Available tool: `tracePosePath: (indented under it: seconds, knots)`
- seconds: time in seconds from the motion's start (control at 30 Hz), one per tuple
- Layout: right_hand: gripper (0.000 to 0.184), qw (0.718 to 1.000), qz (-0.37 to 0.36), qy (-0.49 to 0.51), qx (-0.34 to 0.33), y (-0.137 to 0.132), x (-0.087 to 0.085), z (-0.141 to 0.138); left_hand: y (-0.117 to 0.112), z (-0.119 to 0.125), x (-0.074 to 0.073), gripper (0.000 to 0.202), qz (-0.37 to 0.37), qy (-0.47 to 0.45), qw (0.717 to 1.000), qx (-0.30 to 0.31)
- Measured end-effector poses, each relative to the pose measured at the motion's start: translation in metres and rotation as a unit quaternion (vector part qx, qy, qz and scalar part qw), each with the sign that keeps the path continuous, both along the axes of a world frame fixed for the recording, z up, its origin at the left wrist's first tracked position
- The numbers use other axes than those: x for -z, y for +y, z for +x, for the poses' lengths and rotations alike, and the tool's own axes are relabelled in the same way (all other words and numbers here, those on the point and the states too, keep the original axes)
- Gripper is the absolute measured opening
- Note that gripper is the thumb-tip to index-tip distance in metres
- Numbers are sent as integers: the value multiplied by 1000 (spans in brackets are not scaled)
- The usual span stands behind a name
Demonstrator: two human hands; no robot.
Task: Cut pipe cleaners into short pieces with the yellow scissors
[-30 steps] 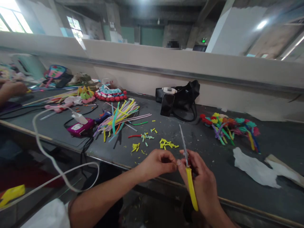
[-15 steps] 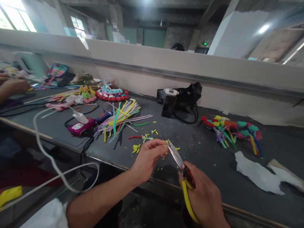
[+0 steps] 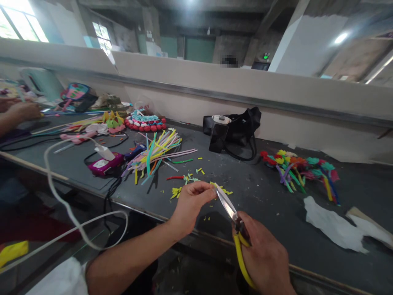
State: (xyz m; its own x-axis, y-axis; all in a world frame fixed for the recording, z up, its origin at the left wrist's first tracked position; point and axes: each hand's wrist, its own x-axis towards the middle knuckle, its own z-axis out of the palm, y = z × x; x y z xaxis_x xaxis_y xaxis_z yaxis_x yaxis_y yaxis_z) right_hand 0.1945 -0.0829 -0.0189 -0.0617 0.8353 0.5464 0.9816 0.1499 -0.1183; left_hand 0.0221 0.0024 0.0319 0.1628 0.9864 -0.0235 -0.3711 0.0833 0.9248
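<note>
**Hands raised in front of the black bag, scissors in the right**

Your left hand point(image 3: 195, 203) is held nearer to you than the black bag point(image 3: 247, 127) and to its left, with thumb and fingers drawn together in a pinch. Whether anything small sits in that pinch cannot be made out. Your right hand point(image 3: 265, 250), nearest you on the bag's near side, is wrapped around the yellow handles of the scissors point(image 3: 226, 203). The scissors stand in front of the bag, blades slanting up and leftward, closed or nearly so. Their tips are at your left fingertips; contact there cannot be confirmed.

Findings on the dark table point(image 3: 260, 184), located from the bag: small yellow pieces point(image 3: 176, 192) lie in front and to the left, some partly hidden behind your left hand. Farther left is a loose bundle of coloured strips point(image 3: 162, 145), with a purple device point(image 3: 106, 164) beyond its left end, a white plug point(image 3: 104, 153) on top. To the bag's right and slightly nearer, you have a cluster of multicoloured flowers point(image 3: 294, 159); nearer again lies a torn white sheet point(image 3: 333, 225). A co-worker's hand point(image 3: 26, 110) shows far to the bag's left.
</note>
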Motion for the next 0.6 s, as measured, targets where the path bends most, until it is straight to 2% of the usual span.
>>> tracePosePath:
  seconds: [0.6]
  knots:
    - [29, 1000, -10, 9, -9, -2, 5, 1, -5, 3, 0, 11, 18, 40, 999, -23]
